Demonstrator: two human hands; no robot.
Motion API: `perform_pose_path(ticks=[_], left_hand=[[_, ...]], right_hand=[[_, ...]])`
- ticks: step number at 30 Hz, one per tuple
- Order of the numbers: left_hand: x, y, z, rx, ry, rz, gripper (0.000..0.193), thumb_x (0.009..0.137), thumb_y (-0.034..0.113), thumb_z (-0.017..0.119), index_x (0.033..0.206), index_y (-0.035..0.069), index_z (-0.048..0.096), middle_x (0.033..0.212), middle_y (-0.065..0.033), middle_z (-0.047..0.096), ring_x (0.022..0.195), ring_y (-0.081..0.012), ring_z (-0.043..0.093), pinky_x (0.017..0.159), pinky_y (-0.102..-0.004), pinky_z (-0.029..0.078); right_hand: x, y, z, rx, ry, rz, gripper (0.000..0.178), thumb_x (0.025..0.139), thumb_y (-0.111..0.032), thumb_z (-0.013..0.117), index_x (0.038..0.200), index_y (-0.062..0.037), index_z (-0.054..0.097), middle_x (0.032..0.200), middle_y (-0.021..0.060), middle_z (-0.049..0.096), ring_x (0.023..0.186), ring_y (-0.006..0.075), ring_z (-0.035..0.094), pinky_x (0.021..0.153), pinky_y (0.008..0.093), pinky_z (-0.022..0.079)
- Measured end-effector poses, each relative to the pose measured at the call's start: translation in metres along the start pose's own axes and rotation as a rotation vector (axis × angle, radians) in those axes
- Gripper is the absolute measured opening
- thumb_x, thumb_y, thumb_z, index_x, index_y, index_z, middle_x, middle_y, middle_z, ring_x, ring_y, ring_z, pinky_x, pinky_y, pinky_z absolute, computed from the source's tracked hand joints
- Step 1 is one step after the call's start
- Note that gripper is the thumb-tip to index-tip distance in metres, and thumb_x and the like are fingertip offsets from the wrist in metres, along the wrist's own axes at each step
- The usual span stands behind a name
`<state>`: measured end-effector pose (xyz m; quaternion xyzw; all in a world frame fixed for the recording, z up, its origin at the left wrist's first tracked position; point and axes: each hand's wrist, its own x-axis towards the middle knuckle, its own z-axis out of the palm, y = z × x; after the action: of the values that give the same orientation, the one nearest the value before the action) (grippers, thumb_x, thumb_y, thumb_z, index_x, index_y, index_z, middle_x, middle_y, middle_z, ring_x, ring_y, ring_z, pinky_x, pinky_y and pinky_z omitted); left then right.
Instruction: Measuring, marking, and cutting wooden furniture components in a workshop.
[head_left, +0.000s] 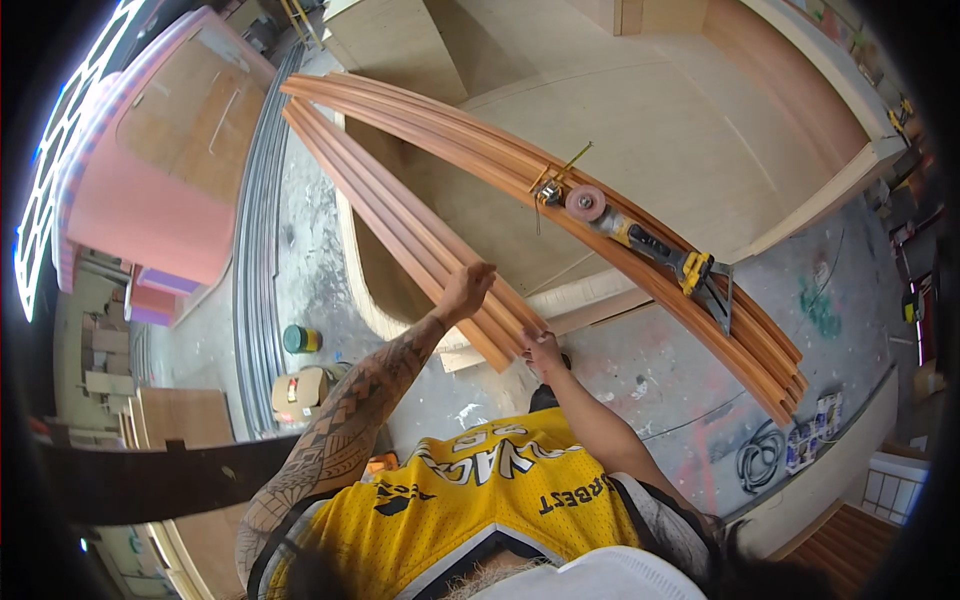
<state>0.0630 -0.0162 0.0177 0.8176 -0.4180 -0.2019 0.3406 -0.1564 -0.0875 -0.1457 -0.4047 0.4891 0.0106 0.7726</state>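
A long fluted wood-look panel (385, 205) slants from the far left toward me, its near end just in front of my body. My left hand (467, 290) reaches across its ribbed face, fingers curled at the right-hand edge. Around the near right corner my right hand (543, 350) is closed, with some fingers hidden. Farther right lies a stack of similar fluted panels (450, 125), meeting the held panel near their far ends. On this stack rest a yellow-and-black angle grinder (650, 245) with a reddish disc (586, 203) and a tape measure (549, 190) with some blade out.
Beneath the panels stands a large curved plywood frame (365, 275). Grey metal channels (262, 230) run along the floor at left, near a green tub (300, 339) and a cardboard box (302, 393). A pink rounded unit (150, 190) stands beyond. A coiled cable (762, 458) lies at right.
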Motion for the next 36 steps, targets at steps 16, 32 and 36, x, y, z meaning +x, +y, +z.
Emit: perform_pose_path(ticks=[16,32,36], left_hand=[[0.315,-0.009,0.056,0.213,0.039,0.098,0.03,0.099,0.022,0.066,0.12,0.001,0.07,0.109,-0.0248,0.075,0.106,-0.0423,0.072,0.091,-0.0512,0.057],[0.271,0.042,0.078,0.394,-0.004,0.147,0.065,0.087,0.048,0.075,0.123,-0.002,0.056,0.125,-0.0246,0.058,0.115,-0.0427,0.058,0.099,-0.0559,0.051],[0.256,0.019,0.046,0.241,0.117,0.001,0.061,0.09,0.051,0.076,0.121,0.001,0.059,0.112,-0.0214,0.063,0.107,-0.0398,0.064,0.094,-0.0466,0.053]], right_hand=[[-0.018,-0.014,0.01,-0.474,0.129,-0.334,0.062,0.095,-0.046,0.077,0.122,0.0087,0.069,0.119,0.0321,0.072,0.113,0.0451,0.07,0.095,0.0474,0.055],[-0.113,0.083,-0.092,0.008,0.418,-0.306,0.051,0.104,-0.015,0.07,0.146,0.0019,0.047,0.131,0.0147,0.066,0.113,0.0217,0.069,0.091,0.0349,0.061],[-0.131,0.098,-0.091,-0.008,0.459,-0.211,0.052,0.105,-0.014,0.067,0.149,-0.0001,0.044,0.132,0.0145,0.065,0.115,0.0232,0.068,0.093,0.0361,0.061]])
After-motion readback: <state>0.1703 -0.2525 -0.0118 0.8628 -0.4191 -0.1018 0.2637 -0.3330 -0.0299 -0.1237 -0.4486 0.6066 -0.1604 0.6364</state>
